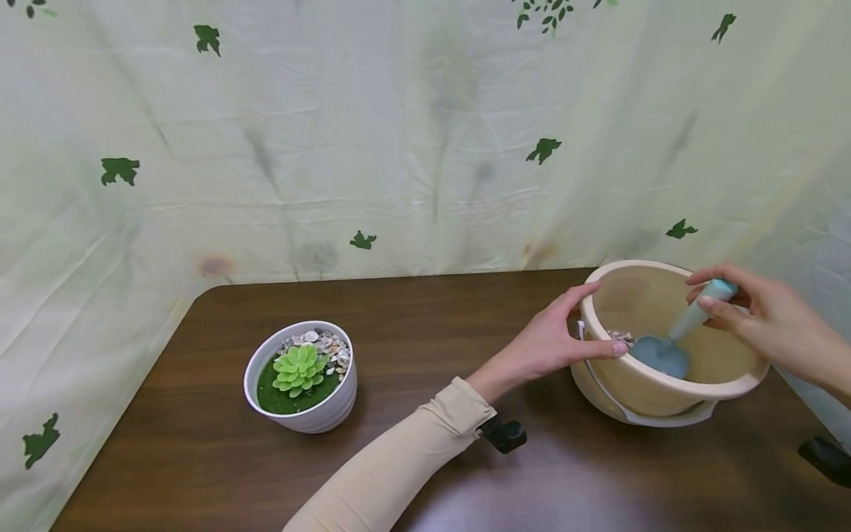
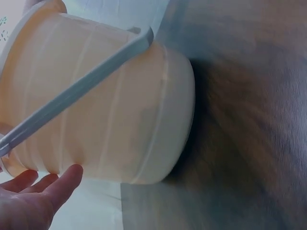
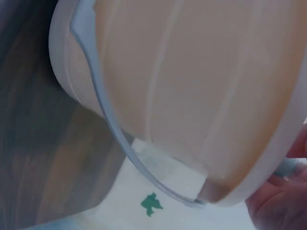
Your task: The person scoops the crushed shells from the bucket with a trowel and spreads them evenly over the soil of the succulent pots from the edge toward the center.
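Note:
At the right of the table, a cream bucket (image 1: 638, 395) with a pale handle (image 2: 81, 91) hanging down its side. My left hand (image 1: 555, 332) holds the bucket at its left rim, thumb over the edge; in the left wrist view its fingers (image 2: 64, 184) lie along the outer wall. My right hand (image 1: 764, 307) grips the light blue handle of a small toy shovel (image 1: 691, 318) that points down into the bucket. Its scoop sits low inside, beside some small shells or pebbles (image 1: 621, 338). The right wrist view shows mostly the bucket wall (image 3: 192, 81), with part of that hand (image 3: 280, 203) past the rim.
A white pot (image 1: 319, 421) with a green succulent (image 1: 299, 369), green turf and small shells or stones stands on the left of the brown wooden table (image 1: 425, 318). A pale curtain (image 1: 399, 148) with green leaf shapes hangs right behind the table.

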`<state>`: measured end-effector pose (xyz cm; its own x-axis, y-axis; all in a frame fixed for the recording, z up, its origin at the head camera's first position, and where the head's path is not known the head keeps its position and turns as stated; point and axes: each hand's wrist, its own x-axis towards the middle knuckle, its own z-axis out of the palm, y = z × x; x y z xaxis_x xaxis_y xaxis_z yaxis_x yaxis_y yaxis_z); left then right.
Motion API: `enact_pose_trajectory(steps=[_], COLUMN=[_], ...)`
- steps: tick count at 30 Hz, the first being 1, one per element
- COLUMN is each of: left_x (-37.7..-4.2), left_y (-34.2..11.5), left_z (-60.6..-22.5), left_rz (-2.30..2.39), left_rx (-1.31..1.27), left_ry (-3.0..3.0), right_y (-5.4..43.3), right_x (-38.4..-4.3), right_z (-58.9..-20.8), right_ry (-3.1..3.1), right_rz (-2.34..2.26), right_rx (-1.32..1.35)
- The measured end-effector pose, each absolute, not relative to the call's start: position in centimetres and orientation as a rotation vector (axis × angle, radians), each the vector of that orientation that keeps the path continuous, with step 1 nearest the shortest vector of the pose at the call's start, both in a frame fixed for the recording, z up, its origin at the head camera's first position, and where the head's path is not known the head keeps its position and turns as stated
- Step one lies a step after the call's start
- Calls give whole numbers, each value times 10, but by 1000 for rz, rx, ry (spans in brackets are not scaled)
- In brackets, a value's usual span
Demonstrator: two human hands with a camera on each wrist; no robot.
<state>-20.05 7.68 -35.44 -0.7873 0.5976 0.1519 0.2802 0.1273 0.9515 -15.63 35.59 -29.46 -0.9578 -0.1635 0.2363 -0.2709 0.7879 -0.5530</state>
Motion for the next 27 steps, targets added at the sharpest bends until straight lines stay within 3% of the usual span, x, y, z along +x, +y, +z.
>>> enact_pose_trajectory(steps=[12, 27], left_x=[-205, -203], left_y=[75, 77], left_z=[-352, -355], left_rz=[1701, 1699], left_rx=[899, 899], left_ry=[2135, 2118], right_y=[342, 331], right_x=[-166, -181], right_z=[-294, -303], right_ry=[-2913, -2799], right_rz=[1064, 1509], right_rx=[146, 95])
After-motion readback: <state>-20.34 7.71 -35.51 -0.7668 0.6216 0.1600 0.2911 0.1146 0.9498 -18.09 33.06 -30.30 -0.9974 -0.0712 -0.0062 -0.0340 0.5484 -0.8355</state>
